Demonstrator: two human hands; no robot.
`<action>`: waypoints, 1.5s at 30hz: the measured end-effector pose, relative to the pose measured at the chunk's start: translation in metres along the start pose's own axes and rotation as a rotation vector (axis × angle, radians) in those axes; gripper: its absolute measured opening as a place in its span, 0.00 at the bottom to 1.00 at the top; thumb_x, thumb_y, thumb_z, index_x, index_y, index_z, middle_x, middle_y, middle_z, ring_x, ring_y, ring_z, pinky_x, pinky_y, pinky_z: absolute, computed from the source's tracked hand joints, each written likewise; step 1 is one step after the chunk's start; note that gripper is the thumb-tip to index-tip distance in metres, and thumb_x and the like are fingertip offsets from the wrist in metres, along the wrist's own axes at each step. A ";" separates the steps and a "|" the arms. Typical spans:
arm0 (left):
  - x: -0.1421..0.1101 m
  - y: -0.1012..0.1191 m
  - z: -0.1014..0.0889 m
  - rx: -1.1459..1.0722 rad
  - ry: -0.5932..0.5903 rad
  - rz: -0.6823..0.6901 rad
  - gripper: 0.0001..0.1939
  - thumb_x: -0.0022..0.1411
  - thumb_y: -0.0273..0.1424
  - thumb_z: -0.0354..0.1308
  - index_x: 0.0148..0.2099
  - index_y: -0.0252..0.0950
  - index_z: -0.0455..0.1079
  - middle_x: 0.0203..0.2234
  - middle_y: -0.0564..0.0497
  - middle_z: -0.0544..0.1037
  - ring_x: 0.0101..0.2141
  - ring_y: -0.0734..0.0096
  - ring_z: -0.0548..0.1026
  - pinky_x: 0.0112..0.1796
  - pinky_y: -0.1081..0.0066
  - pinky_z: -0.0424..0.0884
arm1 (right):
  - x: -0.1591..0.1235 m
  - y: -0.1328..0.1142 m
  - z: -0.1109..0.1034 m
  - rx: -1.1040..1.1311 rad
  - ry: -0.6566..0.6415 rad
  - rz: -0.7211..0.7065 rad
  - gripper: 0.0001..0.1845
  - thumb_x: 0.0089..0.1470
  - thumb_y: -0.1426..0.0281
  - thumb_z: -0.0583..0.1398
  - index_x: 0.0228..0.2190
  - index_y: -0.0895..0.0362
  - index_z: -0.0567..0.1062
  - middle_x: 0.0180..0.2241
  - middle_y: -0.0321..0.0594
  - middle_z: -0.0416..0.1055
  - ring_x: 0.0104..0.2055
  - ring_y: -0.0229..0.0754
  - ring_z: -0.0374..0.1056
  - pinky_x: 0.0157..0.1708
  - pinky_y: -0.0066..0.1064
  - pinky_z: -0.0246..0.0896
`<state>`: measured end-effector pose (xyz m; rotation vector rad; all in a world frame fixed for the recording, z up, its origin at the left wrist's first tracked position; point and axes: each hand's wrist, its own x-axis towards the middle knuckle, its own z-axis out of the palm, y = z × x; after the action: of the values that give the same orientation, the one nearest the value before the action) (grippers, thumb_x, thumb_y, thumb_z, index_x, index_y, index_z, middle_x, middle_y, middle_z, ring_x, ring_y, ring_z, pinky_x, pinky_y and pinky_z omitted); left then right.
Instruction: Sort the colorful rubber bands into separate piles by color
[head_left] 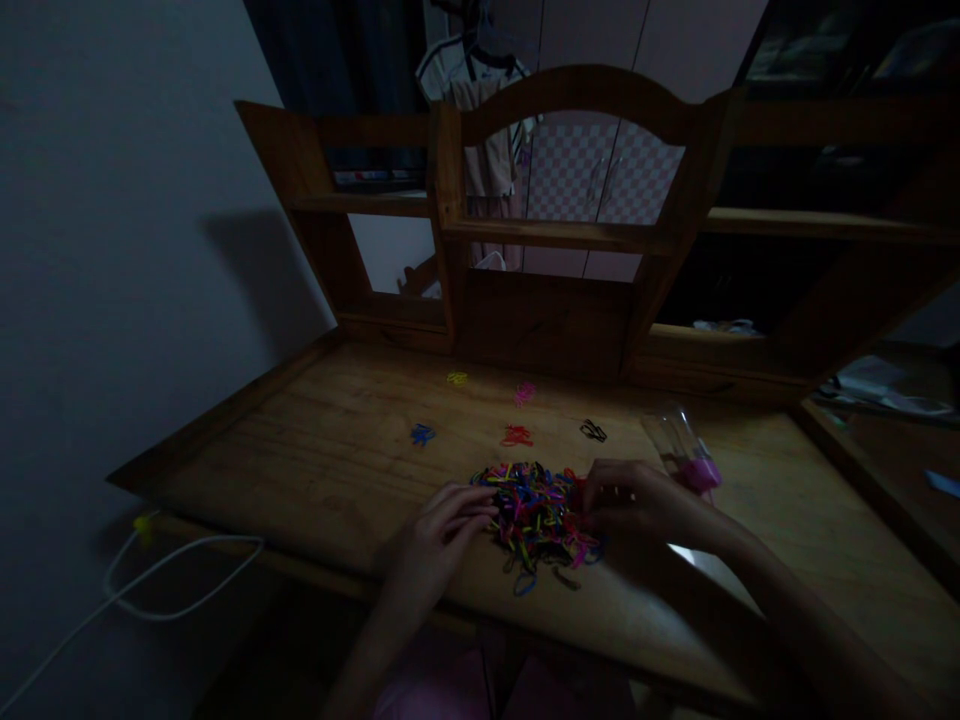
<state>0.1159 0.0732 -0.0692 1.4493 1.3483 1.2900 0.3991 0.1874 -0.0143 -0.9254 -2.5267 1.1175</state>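
A heap of small mixed-colour elastic bands [536,512] lies on a wooden desk [337,455]. My left hand [439,530] rests at the heap's left edge, its fingers stretched toward the bands. My right hand [634,500] sits at the heap's right edge with its fingers curled into the bands; what they pinch is too small to make out. Beyond the heap lie small sorted clusters: yellow [457,378], pink [524,392], blue [422,433], red [517,436] and black [592,430].
A clear plastic bottle with a pink cap [684,447] lies on its side just behind my right hand. A wooden hutch with shelves [555,235] rises at the desk's back. A white cable [172,580] hangs off the left edge. The room is dim.
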 end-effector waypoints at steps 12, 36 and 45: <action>-0.001 -0.005 0.002 -0.006 0.018 -0.019 0.11 0.63 0.32 0.57 0.47 0.38 0.73 0.43 0.47 0.76 0.42 0.65 0.79 0.45 0.65 0.78 | -0.002 -0.005 -0.009 0.152 0.052 0.049 0.10 0.54 0.61 0.63 0.31 0.55 0.77 0.29 0.36 0.74 0.29 0.37 0.66 0.28 0.28 0.61; 0.002 0.000 0.002 -0.036 0.016 -0.010 0.12 0.60 0.31 0.61 0.47 0.40 0.73 0.42 0.50 0.74 0.41 0.68 0.78 0.45 0.67 0.77 | 0.004 -0.007 0.000 0.604 0.113 0.074 0.11 0.51 0.64 0.66 0.31 0.57 0.73 0.35 0.41 0.75 0.38 0.41 0.72 0.39 0.34 0.67; 0.004 0.001 0.003 0.070 0.057 0.032 0.11 0.63 0.35 0.58 0.46 0.41 0.74 0.44 0.50 0.75 0.41 0.68 0.78 0.43 0.69 0.77 | 0.012 0.001 0.008 0.691 0.169 -0.044 0.09 0.51 0.68 0.66 0.27 0.57 0.71 0.42 0.45 0.74 0.45 0.44 0.71 0.43 0.37 0.67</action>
<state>0.1185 0.0771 -0.0682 1.4971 1.4255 1.3261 0.3868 0.1909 -0.0207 -0.7195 -1.8008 1.6515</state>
